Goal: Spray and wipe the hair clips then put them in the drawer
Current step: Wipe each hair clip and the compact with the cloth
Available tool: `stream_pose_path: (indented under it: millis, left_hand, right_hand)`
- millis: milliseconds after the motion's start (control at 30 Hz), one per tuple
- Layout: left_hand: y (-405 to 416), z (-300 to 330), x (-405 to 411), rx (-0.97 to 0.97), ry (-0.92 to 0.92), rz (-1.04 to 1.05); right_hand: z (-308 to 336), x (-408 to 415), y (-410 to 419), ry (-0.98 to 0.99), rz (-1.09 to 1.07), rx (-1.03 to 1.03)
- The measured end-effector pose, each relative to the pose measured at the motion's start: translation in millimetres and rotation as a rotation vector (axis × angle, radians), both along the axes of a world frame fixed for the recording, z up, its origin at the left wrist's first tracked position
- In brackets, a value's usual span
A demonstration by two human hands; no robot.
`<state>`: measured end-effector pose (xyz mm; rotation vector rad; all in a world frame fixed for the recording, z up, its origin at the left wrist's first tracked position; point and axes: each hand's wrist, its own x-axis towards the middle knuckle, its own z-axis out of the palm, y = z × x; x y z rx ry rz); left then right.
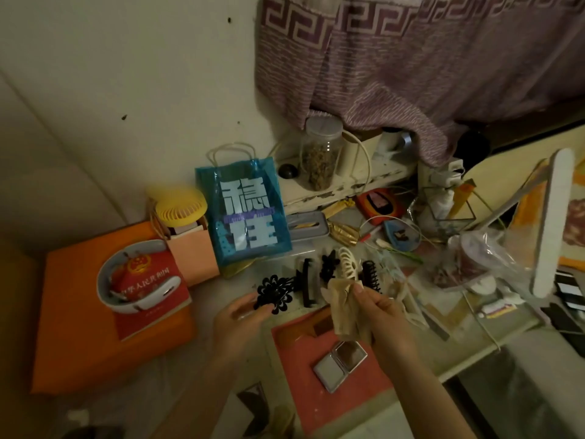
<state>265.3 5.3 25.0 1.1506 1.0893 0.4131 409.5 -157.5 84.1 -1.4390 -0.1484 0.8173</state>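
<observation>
My left hand pinches a black flower-shaped hair clip by its lower edge, just above the table. A crumpled beige wiping cloth hangs from my right hand, which grips it close beside that clip. Behind my hands several more clips lie in a row on the table: a black bar clip, a small black claw clip, a cream claw clip and a dark toothed claw clip. No spray bottle or drawer is plainly visible.
A blue bag stands behind the clips, with a yellow fan in a pink box to its left. An orange box carries a red book and a white neck band. A red mat holds a compact mirror. Clutter and a white lamp fill the right.
</observation>
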Motion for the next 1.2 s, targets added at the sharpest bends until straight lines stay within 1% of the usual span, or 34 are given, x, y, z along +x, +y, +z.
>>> stream_pose_path:
  millis: [133,267,367,500,633,733,933,1067,1200]
  left_hand:
    - [1.4,-22.5,15.2,-0.019,0.035,0.024]
    - [12.4,-45.8,31.8,0.017,0.090,-0.028]
    - [21.1,-60.5,42.8,0.023,0.136,-0.036]
    - [31.7,-75.7,56.2,0.049,0.141,-0.059]
    - [38.1,-91.8,70.7,-0.016,0.144,0.047]
    - [42.2,-102.2,78.7,-0.054,0.137,0.076]
    - [50.4,-120.5,83.8,0.016,0.172,0.098]
    - [52.0,-130.4,79.9,0.068,0.199,0.112]
    - [54.5,-137.2,76.8,0.109,0.243,0.083]
  right_hand:
    - [-22.0,8.2,0.6,0.012,-0.016,-0.087]
    - [-42.6,15.4,5.3,0.048,0.002,-0.137]
    - [-56.5,20.4,10.1,0.030,0.040,-0.188]
    - [-74.4,24.8,18.7,0.051,0.050,-0.232]
    - [-89.0,30.9,24.9,0.109,0.041,-0.291]
    - [-98.5,34.2,28.0,0.131,0.037,-0.331]
    - [-113.6,37.6,28.6,0.134,0.040,-0.367]
    - [-119.2,36.8,28.5,0.165,0.032,-0.354]
    - [-122.7,36.4,25.6,0.157,0.050,-0.348]
